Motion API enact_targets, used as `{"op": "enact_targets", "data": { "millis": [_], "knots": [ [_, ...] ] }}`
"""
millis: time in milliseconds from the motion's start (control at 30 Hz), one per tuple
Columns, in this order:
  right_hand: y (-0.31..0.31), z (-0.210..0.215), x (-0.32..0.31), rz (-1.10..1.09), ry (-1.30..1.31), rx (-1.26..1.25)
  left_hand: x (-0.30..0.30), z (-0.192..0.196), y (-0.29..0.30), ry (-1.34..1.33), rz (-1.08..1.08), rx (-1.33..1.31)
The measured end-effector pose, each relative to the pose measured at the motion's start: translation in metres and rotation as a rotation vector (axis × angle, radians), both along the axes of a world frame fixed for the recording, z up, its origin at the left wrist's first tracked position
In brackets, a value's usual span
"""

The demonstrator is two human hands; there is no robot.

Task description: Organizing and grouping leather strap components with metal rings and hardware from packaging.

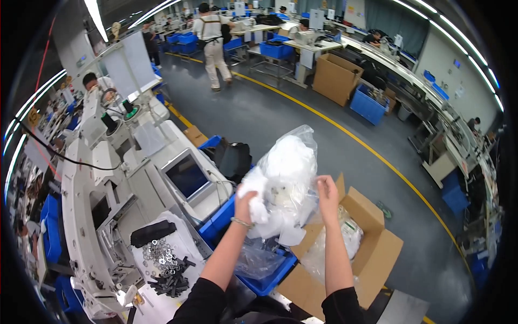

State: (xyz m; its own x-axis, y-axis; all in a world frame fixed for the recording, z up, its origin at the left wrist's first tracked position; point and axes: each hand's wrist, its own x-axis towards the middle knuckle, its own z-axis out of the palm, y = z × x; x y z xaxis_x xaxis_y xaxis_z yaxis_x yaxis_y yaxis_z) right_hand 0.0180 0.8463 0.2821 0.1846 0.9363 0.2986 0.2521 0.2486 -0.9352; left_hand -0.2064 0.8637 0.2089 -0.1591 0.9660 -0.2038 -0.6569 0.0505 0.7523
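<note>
Above the open cardboard box [372, 254], a clear plastic bag [288, 178] stuffed with white material is held up by both hands. The left hand [245, 202] is closed around a bunched lower corner of the bag, a thin bracelet showing at the wrist, and the right hand [326, 189] is pinched on the bag's right edge, fingers drawn together. More clear bags of pale contents are seen lying inside the box. Just left of the box, a blue bin [270, 275] is found with loose plastic film in it. Further left of the box, a white sewing machine [97, 216] is set on a work table, with metal rings [159, 254] and black clips [172, 281] spread beside it. Well beyond the box, a person [213, 40] is seen walking along the grey floor.
</note>
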Motion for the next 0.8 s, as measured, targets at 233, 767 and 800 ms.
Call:
{"op": "enact_targets", "data": {
  "millis": [233,767,800],
  "knots": [
    [-0.031,-0.014,0.038,0.293,1.056,-0.130,-0.074,-0.027,-0.007,-0.144,-0.050,-0.032],
    [-0.098,-0.043,-0.038,-0.117,0.757,-0.208,0.013,0.036,-0.103,0.899,-0.617,0.429],
    [-0.095,-0.070,-0.022,-0.032,0.507,-0.256,0.018,0.036,-0.103,1.093,-0.759,0.352]
  ]
}}
